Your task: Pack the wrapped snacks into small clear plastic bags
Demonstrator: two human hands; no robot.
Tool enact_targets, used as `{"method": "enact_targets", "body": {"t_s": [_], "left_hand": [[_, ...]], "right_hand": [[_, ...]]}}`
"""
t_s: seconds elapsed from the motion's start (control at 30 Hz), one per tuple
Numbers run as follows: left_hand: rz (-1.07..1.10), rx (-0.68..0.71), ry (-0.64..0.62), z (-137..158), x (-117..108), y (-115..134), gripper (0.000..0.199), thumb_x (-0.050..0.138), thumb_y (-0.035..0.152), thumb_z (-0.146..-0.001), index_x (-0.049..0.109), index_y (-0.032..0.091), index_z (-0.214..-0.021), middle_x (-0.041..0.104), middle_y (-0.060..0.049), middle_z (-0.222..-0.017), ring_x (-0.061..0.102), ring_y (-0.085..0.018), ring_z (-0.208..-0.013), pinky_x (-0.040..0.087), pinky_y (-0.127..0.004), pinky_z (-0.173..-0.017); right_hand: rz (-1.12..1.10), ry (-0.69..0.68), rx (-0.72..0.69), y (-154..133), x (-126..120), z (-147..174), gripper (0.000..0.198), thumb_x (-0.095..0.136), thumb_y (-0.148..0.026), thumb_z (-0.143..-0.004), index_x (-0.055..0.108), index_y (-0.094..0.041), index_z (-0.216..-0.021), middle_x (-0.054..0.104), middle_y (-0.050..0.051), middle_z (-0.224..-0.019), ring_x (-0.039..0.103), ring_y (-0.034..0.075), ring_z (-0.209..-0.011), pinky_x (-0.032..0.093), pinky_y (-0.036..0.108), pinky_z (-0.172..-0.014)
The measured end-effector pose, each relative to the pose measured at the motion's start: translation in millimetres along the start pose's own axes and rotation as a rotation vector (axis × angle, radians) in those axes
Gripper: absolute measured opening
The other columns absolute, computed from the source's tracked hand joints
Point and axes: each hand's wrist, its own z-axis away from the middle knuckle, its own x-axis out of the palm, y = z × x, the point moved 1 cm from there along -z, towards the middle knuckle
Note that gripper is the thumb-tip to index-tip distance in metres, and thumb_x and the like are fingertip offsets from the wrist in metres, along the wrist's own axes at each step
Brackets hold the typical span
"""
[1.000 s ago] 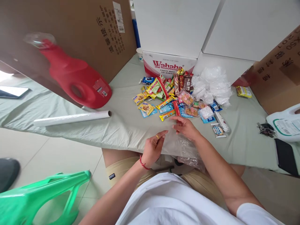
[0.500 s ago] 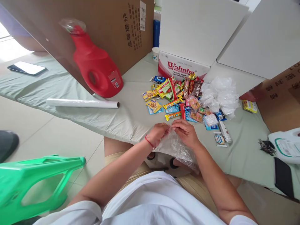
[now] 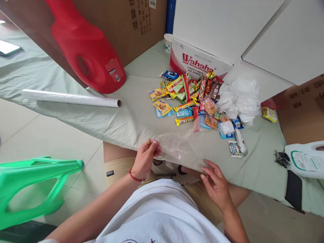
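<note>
Centrally, a clear plastic bag [image 3: 181, 150] is stretched between the person's two hands at the near edge of a table draped in a pale green cloth [image 3: 136, 118]. The left hand [image 3: 145, 157], with a red bracelet [image 3: 136, 176] at its wrist, pinches one end of the bag between thumb and curled fingers. The right hand [image 3: 216, 184] lies at the opposite end, thumb and fingers parted; its fingertips reach the film's margin, though whether they bear on it cannot be told. Just beyond the bag lies a loose heap of wrapped snacks [image 3: 187, 89], mostly yellow, red, brown and blue, in front of a white and red carton [image 3: 199, 60] lettered "Wahaha". A mound of crumpled clear plastic [image 3: 243, 98] adjoins the heap on its right. Toward the left of the view, a white roll [image 3: 71, 98] lies on the cloth near a tilted red jug [image 3: 88, 50], above a green stool [image 3: 37, 172] on the floor. At far right, a white bottle [image 3: 307, 158] lies beside a dark cluster of small items [image 3: 282, 158] and a flat black object [image 3: 293, 189].
</note>
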Motion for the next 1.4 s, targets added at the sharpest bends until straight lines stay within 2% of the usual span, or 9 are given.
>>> {"method": "enact_targets", "body": {"t_s": [0.27,0.43,0.6,0.7,0.87,1.03,1.13,1.23,1.4], "left_hand": [[-0.679,0.463,0.132,29,-15,8,0.053,0.062,0.030,-0.072,0.058,0.022,-0.124,0.059,-0.010,-0.126,0.058,-0.031,-0.121,0.053,-0.048,-0.099],[-1.084,1.030,0.032,50,34,39,0.082,0.066,0.034,-0.080,0.036,0.019,-0.155,0.040,-0.020,-0.160,0.023,-0.043,-0.157,0.015,-0.064,-0.127],[-1.134,0.635,-0.139,11,63,24,0.026,0.061,0.036,-0.088,0.070,0.020,-0.107,0.073,-0.012,-0.091,0.069,-0.032,-0.099,0.048,-0.046,-0.097],[-0.806,0.364,-0.198,-22,50,12,0.034,0.058,0.047,-0.090,0.059,0.022,-0.066,0.047,0.001,-0.054,0.050,-0.017,-0.056,0.039,-0.028,-0.060],[-0.347,-0.020,-0.061,-41,25,5,0.032,0.062,0.053,-0.082,0.058,0.022,-0.079,0.035,0.008,-0.055,0.034,-0.011,-0.047,0.030,-0.024,-0.048],[-0.597,0.619,0.363,-9,12,29,0.030,0.067,0.028,-0.075,0.059,0.021,-0.103,0.063,-0.006,-0.098,0.060,-0.021,-0.088,0.051,-0.036,-0.082],[-0.836,1.040,0.021,16,24,41,0.021,0.061,0.021,-0.082,0.065,0.023,-0.102,0.068,-0.010,-0.106,0.063,-0.026,-0.106,0.049,-0.042,-0.097],[-1.065,1.070,-0.622,14,48,34,0.022,0.057,0.026,-0.091,0.072,0.026,-0.106,0.074,-0.012,-0.114,0.065,-0.028,-0.119,0.048,-0.044,-0.105],[-1.429,0.846,-0.449,-49,60,2,0.044,0.042,0.031,-0.102,0.063,0.021,-0.140,0.053,-0.015,-0.158,0.047,-0.033,-0.148,0.029,-0.060,-0.123]], "right_hand": [[0.024,0.073,0.206,25,18,-74,0.082,0.071,-0.067,-0.084,0.052,-0.020,-0.148,0.062,0.018,-0.140,0.053,0.035,-0.134,0.049,0.055,-0.109],[-0.125,0.004,0.110,-10,58,-133,0.033,0.061,-0.045,-0.096,0.070,-0.025,-0.120,0.073,0.007,-0.095,0.064,0.027,-0.103,0.052,0.045,-0.097],[-0.297,-0.053,0.168,-18,61,-136,0.023,0.058,-0.041,-0.095,0.072,-0.024,-0.094,0.072,0.004,-0.082,0.065,0.020,-0.075,0.053,0.033,-0.072],[-0.487,0.022,0.461,6,43,-119,0.032,0.066,-0.054,-0.087,0.069,-0.023,-0.092,0.057,-0.003,-0.062,0.053,0.015,-0.052,0.043,0.026,-0.048],[-0.658,0.170,0.789,37,22,-82,0.051,0.081,-0.064,-0.064,0.063,-0.021,-0.083,0.044,-0.009,-0.054,0.038,0.008,-0.040,0.023,0.022,-0.035],[-0.623,0.155,0.773,42,26,-72,0.051,0.080,-0.066,-0.066,0.063,-0.021,-0.082,0.049,-0.008,-0.058,0.039,0.008,-0.040,0.025,0.023,-0.036],[-0.570,0.106,0.709,42,29,-75,0.045,0.075,-0.065,-0.076,0.065,-0.022,-0.084,0.048,-0.007,-0.054,0.041,0.011,-0.041,0.028,0.025,-0.039],[-0.514,0.068,0.657,44,30,-73,0.041,0.072,-0.063,-0.081,0.066,-0.022,-0.084,0.048,-0.007,-0.052,0.043,0.013,-0.043,0.031,0.026,-0.042],[-0.297,0.048,0.614,69,4,-50,0.042,0.066,-0.063,-0.085,0.070,-0.022,-0.088,0.054,-0.005,-0.055,0.049,0.016,-0.049,0.038,0.027,-0.049]]}}
